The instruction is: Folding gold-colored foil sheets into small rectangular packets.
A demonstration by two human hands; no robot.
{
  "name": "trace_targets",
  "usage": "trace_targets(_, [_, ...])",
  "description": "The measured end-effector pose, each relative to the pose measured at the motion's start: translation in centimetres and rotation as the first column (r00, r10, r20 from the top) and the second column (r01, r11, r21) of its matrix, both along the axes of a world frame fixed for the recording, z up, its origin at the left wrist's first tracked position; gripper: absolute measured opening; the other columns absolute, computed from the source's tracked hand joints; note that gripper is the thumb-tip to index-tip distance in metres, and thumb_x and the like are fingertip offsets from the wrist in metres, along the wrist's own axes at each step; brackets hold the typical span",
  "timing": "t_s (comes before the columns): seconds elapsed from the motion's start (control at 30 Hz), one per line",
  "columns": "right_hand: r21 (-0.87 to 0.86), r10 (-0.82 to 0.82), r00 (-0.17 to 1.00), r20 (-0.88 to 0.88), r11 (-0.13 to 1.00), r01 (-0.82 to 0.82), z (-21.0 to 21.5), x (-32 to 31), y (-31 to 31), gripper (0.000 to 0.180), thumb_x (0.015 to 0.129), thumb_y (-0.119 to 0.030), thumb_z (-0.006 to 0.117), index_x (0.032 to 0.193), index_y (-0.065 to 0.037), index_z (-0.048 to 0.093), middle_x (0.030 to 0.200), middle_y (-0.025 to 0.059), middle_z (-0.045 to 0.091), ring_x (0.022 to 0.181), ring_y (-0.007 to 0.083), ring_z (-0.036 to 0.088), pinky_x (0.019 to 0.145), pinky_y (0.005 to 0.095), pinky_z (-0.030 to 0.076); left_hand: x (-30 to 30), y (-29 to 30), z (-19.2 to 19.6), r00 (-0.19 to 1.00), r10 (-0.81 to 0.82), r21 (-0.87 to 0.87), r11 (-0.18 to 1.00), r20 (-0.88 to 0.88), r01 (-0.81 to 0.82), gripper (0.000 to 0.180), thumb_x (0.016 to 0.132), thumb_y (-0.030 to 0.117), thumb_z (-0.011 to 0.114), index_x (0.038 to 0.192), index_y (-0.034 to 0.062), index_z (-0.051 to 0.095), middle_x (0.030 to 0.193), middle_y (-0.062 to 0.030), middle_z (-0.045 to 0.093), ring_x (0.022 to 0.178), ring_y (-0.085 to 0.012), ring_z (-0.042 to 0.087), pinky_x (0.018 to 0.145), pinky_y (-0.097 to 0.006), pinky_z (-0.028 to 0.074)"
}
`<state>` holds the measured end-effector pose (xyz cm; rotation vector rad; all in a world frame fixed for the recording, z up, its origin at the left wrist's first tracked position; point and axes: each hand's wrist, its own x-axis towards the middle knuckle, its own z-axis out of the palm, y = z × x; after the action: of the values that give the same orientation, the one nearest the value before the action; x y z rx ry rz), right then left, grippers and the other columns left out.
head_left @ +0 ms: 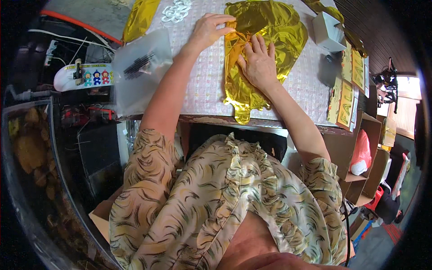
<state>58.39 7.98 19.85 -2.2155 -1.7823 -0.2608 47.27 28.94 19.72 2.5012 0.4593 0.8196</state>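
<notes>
Head view. Worktable (202, 94) with a pale, finely checked cover fills the upper middle; dark clutter and cables lie off its left edge, open cardboard boxes off its right.

Item in hand: deflated gold foil balloon (265, 40), crinkled, flat on the cover. Long axis runs from 12 o'clock down to 6 o'clock, ending in a narrow filling neck that reaches the near table edge.

Left hand (209, 29): at the balloon's 9 o'clock edge, fingers curled narrow and pinching a fold of foil; the balloon body lies toward 3 o'clock from these fingers.

Right hand (258, 63): palm down on the balloon's middle, fingers spread wide toward 12 o'clock, pressing the foil flat. This hand is the nearer one to the neck, which lies at 6 o'clock from it.

Packages and signs:
- clear plastic bag (139, 67), dark contents, at 9 o'clock of the left forearm;
- second gold foil piece (139, 18), at 11 o'clock;
- clear plastic rings (176, 10), at 12 o'clock;
- small white box (327, 31), at 2 o'clock;
- yellow printed cards (348, 85), row along the right table edge, at 3 o'clock;
- white board with coloured cartoon figures (83, 76), far left;
- red bag (361, 150) in an open carton, at 4 o'clock.
</notes>
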Motion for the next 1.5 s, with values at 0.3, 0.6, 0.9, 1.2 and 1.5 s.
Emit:
trace_targets(0.3, [-0.012,-0.005,1.0,0.026,1.0,0.006,0.1,0.1,-0.1,0.054,0.101,-0.043,0.055,0.132,0.001,0.06,0.152,0.0236,0.048,0.147,0.0379,0.037,0.117,0.0624,0.027,0.1,-0.4,0.4,0.994,0.075,-0.097,0.992,-0.082,-0.083,0.049,0.087,0.039,0.08,0.133,0.0245,0.07,0.128,-0.0108,0.07,0.119,-0.0274,0.062,0.102,-0.037,0.051])
trace_targets(0.6, [0.008,0.0,0.999,0.04,1.0,0.0,-0.4,0.3,0.0,0.051,0.1,-0.041,0.058,0.129,0.001,0.06,0.148,0.0237,0.05,0.147,0.037,0.038,0.117,0.0622,0.028,0.4,0.2,-0.8,1.0,0.009,0.137,0.99,0.003,-0.009,0.031,0.096,0.026,0.069,0.122,0.01,0.075,0.13,-0.0056,0.071,0.116,-0.0282,0.062,0.103,-0.038,0.049])
trace_targets(0.9, [-0.049,0.018,0.999,0.038,0.999,-0.016,-0.2,0.4,-0.1,0.05,0.1,-0.039,0.058,0.132,-0.002,0.058,0.144,0.0213,0.052,0.145,0.0383,0.039,0.114,0.0636,0.029,2.8,0.2,1.0,0.991,-0.124,0.136,0.984,0.057,0.116,0.026,0.096,0.022,0.068,0.117,0.0088,0.076,0.124,-0.0069,0.073,0.113,-0.0292,0.066,0.099,-0.038,0.052])
trace_targets(1.2, [-0.017,0.026,0.999,0.027,1.0,-0.025,-0.1,0.2,0.0,0.051,0.101,-0.037,0.055,0.137,0.0,0.054,0.148,0.0221,0.049,0.146,0.0385,0.037,0.116,0.063,0.028,2.6,-0.7,1.0,0.971,-0.199,0.059,0.98,0.13,0.193,0.02,0.095,0.019,0.069,0.104,0.0027,0.074,0.107,-0.0139,0.072,0.099,-0.0332,0.07,0.087,-0.04,0.055])
trace_targets(1.5, [0.251,0.01,0.996,-0.085,0.968,0.011,0.6,1.0,-0.3,0.051,0.1,-0.026,0.055,0.144,-0.001,0.046,0.158,0.0235,0.039,0.149,0.0398,0.035,0.118,0.0674,0.021,2.2,-1.5,2.3,0.979,-0.189,-0.104,0.975,0.08,0.196,0.017,0.093,0.017,0.071,0.104,0.0056,0.075,0.105,-0.013,0.073,0.1,-0.0334,0.069,0.088,-0.04,0.055])
